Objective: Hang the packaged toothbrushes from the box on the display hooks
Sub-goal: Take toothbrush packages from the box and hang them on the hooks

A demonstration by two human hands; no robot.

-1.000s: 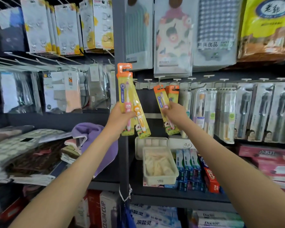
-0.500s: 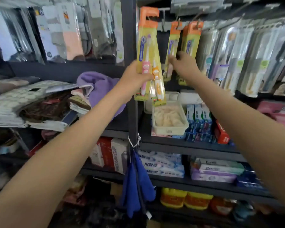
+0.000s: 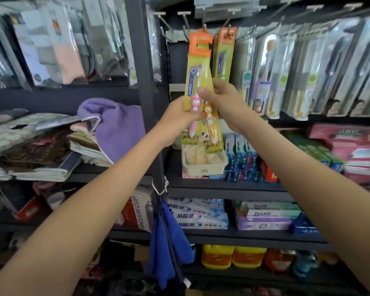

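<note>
Both hands meet at the shelf upright, and the coming move turns on how the hanger tab [image 3: 200, 44] lines up with the display hook [image 3: 204, 28] just past it at 12 o'clock. The left hand [image 3: 179, 122] grips two packaged toothbrushes by their lower halves. The pink-brush pack [image 3: 195, 82] is in front, and the orange-brush pack [image 3: 212, 133] behind it fans out toward 5 o'clock. The right hand [image 3: 226, 105] comes in from 3 o'clock and pinches the pink-brush pack at mid-height, with the thumb [image 3: 202, 90] flat on its face and the other fingers curled behind. I cannot tell whether those fingers also catch the rear pack. The front pack's long axis runs nearly 6 to 12, its top leaning slightly toward 1, so the tab's cut-out is the part nearest the hooks. From either hand the hook lies straight up at 12, beyond the pack's top edge. At 3 o'clock from the tab, just beside it, a hung pack [image 3: 223, 58] of the same kind is already on its own hook, and bare hooks [image 3: 185, 24] stand at 10 o'clock. The right hand holds higher up the pack, so it looks to be the one to lift the front pack free and guide the tab up and over the hook tip. The left would hold back the orange one. The tab is close to its hung neighbour, so it could snag if the pack drifts toward 3.
</note>
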